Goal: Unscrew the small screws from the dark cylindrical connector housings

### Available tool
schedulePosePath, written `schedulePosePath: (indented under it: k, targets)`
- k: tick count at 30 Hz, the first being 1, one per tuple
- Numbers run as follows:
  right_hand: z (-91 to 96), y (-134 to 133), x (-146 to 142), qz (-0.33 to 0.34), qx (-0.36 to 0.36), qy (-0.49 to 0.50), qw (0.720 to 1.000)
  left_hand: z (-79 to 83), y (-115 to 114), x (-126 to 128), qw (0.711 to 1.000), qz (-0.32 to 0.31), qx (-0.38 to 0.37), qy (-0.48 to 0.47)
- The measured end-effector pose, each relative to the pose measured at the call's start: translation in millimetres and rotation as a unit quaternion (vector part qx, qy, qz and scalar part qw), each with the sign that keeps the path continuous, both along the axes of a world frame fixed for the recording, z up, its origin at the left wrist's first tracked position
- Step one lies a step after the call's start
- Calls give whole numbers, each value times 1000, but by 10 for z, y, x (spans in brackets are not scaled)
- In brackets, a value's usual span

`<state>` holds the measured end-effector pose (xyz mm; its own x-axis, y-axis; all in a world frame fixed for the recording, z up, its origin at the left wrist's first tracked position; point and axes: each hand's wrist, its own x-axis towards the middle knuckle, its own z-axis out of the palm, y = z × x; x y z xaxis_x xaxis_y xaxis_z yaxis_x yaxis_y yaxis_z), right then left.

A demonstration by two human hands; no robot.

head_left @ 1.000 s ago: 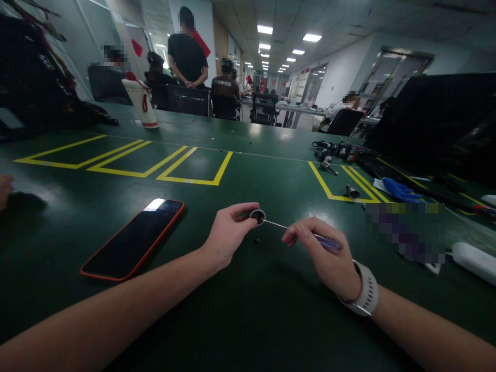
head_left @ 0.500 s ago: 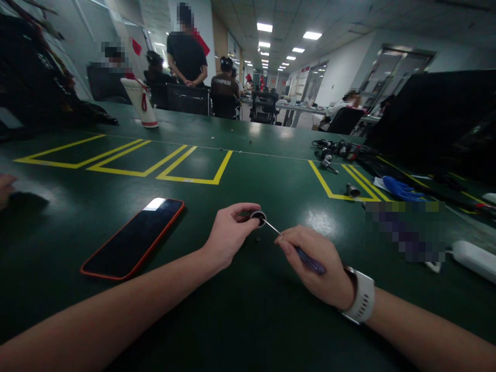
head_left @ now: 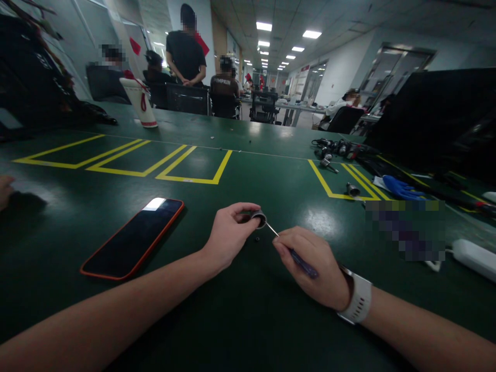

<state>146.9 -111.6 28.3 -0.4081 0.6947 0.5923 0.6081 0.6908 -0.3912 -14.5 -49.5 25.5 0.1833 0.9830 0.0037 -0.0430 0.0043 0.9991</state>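
My left hand [head_left: 231,231] pinches a small dark metal ring-like part [head_left: 262,218] by its rim, its round opening turned toward the right. In my right hand [head_left: 310,263] is a screwdriver [head_left: 304,262] with a purple handle, the fingers wrapped round it. Its thin shaft points up and left, and the tip reaches the opening of the part; how deep it goes I cannot tell. On the green table just below the part lies a tiny dark nut-like piece [head_left: 257,239].
A phone in an orange case [head_left: 134,237] lies left of my hands. Farther right are a metal fitting [head_left: 352,190], a blue glove [head_left: 401,187], dark tools [head_left: 329,155] and a white power strip [head_left: 475,260]. A cup [head_left: 140,103] stands at the back left. Another person's hand [head_left: 5,191] rests at the left edge.
My right hand and the screwdriver have shifted slightly left. The left hand keeps its place with the metal part, which looks turned a little.
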Motion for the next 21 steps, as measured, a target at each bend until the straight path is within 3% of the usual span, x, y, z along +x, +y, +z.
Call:
schedulePosePath:
  k: [21]
  targets:
    - [28,-21,-28,1,80,-41,996,-35,0,5,1000,3,21,16]
